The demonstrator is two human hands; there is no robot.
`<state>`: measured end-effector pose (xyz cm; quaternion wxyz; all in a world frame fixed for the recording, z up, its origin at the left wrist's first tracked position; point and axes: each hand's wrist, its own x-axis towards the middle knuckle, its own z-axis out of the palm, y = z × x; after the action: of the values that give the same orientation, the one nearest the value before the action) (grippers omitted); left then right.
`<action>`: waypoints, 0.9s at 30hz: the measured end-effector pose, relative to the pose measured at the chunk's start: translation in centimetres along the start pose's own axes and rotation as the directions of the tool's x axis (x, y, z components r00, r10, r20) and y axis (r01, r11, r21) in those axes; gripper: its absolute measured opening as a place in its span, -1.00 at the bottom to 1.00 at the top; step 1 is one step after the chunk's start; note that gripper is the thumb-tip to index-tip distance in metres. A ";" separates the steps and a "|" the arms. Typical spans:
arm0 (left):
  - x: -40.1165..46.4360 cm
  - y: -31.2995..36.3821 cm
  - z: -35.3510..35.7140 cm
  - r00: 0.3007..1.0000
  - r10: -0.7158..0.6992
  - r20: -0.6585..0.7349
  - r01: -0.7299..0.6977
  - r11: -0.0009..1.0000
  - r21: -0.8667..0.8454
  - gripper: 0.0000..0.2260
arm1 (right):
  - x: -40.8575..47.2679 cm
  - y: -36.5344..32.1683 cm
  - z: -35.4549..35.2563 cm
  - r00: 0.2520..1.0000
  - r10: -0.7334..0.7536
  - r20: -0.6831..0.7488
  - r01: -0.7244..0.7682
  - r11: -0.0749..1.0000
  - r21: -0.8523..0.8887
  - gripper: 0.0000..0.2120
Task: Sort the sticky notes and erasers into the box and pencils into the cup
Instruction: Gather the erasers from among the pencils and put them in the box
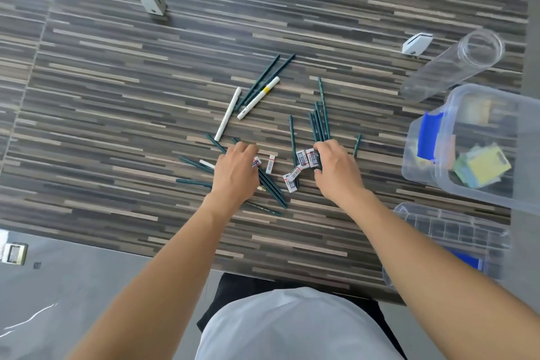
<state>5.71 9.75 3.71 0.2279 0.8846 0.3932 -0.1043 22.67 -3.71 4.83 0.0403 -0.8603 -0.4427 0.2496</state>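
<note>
On the striped table (117, 114) a scatter of dark green pencils (271, 188) lay spread across the middle, with two white pens (228, 114) among them toward the far side. The person's left hand (236, 172) rested palm down on the near-left part of the heap, its fingers (248, 150) curled down over a small white eraser (256, 161) and lying across several pencils; whether they actually pinched the eraser I could not tell. Just right of that hand another eraser (271, 164) lay free on the table, and a loose cluster of erasers (292, 180) sat between the two hands. The right hand (339, 172) was bent over the right part of the heap, its fingertips touching a pair of erasers (306, 158) beside a bundle of pencils (320, 123) that pointed away from the person; its grip was hidden under the hand, so I could not tell whether it was closed on anything. Farther right a clear plastic cup (455, 64) lay tilted on its side, and no pencils showed inside it. Near it, at the table's right edge, stood a clear box (423, 161) holding yellow and green sticky notes (482, 166) and something blue. A clear lid (447, 234) lay nearer the person.
</note>
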 end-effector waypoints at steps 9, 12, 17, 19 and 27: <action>1.8 -0.6 2.6 0.999 0.021 0.050 -0.024 0.998 0.055 -0.68 | 3.1 0.4 2.4 0.994 -0.075 0.084 0.083 0.992 -0.093 -0.42; 2.1 -0.5 2.9 0.998 0.039 0.048 -0.041 0.997 0.057 -0.70 | 3.5 0.5 2.8 0.991 -0.096 0.095 0.107 0.987 -0.119 -0.46; 2.5 -0.2 2.9 0.998 0.050 0.023 -0.052 0.997 0.058 -0.78 | 3.6 0.7 3.0 0.991 -0.112 0.069 0.122 0.981 -0.150 -0.55; 2.4 0.0 2.7 0.999 0.037 -0.005 -0.037 0.999 -0.006 -0.80 | 3.2 0.8 2.9 0.993 -0.105 0.052 0.111 0.987 -0.119 -0.54; 1.5 1.2 2.4 0.999 0.007 -0.040 -0.016 0.975 -0.223 -0.89 | 1.6 0.7 1.8 0.998 0.041 0.044 -0.049 0.977 0.210 -0.60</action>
<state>7.62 8.83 1.49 0.3190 0.8575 0.4016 -0.0410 23.13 -3.12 2.46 0.1166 -0.8559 -0.3949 0.3130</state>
